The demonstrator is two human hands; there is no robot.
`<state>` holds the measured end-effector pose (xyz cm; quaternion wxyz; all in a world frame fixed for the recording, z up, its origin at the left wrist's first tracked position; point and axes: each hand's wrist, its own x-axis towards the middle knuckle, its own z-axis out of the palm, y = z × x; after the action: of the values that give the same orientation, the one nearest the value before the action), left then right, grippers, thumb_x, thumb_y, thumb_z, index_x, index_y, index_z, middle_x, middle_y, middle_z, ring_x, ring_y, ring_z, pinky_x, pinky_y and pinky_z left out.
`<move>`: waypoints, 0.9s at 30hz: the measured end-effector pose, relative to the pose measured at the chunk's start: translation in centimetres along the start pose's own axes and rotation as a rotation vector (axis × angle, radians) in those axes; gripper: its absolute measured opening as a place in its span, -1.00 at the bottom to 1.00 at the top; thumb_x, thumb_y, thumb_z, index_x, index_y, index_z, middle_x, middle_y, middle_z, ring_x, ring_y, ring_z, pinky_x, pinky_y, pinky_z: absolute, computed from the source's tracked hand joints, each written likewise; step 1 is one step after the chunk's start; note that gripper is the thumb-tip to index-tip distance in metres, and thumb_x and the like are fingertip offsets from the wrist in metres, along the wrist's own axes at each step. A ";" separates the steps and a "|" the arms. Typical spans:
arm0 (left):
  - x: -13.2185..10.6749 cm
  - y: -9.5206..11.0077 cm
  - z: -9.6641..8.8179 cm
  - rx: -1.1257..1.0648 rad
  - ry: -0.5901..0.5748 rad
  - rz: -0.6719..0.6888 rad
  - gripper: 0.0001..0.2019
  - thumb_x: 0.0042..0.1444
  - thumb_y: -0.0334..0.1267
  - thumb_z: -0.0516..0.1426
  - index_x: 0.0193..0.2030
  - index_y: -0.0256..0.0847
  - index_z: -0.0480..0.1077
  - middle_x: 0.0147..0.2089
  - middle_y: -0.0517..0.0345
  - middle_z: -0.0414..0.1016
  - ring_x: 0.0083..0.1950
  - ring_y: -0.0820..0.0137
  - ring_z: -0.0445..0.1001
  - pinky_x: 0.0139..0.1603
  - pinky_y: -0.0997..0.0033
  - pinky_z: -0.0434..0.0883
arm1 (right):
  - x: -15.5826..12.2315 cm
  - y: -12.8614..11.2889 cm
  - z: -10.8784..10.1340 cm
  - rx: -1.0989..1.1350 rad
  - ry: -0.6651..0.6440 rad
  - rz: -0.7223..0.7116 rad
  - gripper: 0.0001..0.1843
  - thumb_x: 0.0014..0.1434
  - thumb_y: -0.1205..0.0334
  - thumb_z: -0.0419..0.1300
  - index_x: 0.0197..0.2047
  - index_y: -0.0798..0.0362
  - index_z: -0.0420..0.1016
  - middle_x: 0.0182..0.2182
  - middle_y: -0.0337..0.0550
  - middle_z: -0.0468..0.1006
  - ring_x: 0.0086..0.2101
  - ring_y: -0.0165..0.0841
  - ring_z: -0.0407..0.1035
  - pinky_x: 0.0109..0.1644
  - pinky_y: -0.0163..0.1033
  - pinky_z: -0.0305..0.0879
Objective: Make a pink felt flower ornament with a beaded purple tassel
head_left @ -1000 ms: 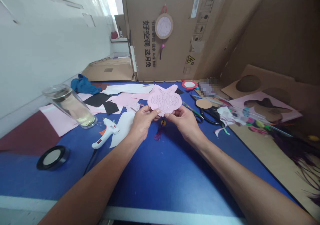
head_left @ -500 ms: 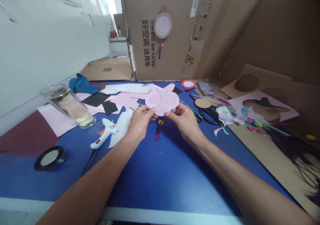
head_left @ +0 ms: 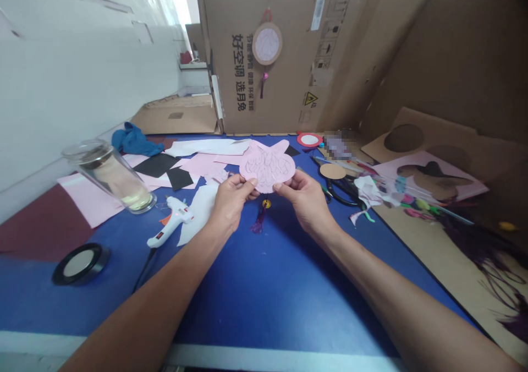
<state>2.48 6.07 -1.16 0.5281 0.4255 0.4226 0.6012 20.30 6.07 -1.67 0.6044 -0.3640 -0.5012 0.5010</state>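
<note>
Both hands hold up a pink paper cut-out [head_left: 268, 165] with dark line drawing on it, above the blue table [head_left: 256, 284]. My left hand [head_left: 231, 201] pinches its lower left edge with closed fingers. My right hand [head_left: 303, 198] pinches the lower right edge in the same way. A small gold bead and a purple tassel [head_left: 259, 218] hang below the cut-out between the two hands, the tassel's end on the table.
A white glue gun [head_left: 171, 223] and a glass jar [head_left: 111, 176] lie left, with a black tape roll [head_left: 80, 262] nearer. Paper scraps [head_left: 198, 165] spread behind. Scissors [head_left: 340, 190] and craft bits sit right. A large cardboard box [head_left: 289, 53] bears a round ornament [head_left: 267, 44].
The pink cut-out and both hands have shifted very slightly left and down in the view; the grip is unchanged.
</note>
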 end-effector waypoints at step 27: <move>0.0 0.2 0.0 0.000 0.014 -0.031 -0.88 0.11 -0.27 0.42 -0.26 -0.24 0.64 -0.37 0.13 0.62 -0.36 0.45 0.51 -0.19 0.39 0.46 | 0.2 0.3 -0.4 -0.019 0.011 0.009 -0.54 0.08 0.10 0.54 0.04 -0.02 0.65 -0.14 -0.10 0.77 -0.16 -0.23 0.61 0.06 -0.04 0.51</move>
<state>2.46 6.03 -1.00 0.5345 0.4149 0.4328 0.5957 20.67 6.39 -1.95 0.6014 -0.3749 -0.5008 0.4970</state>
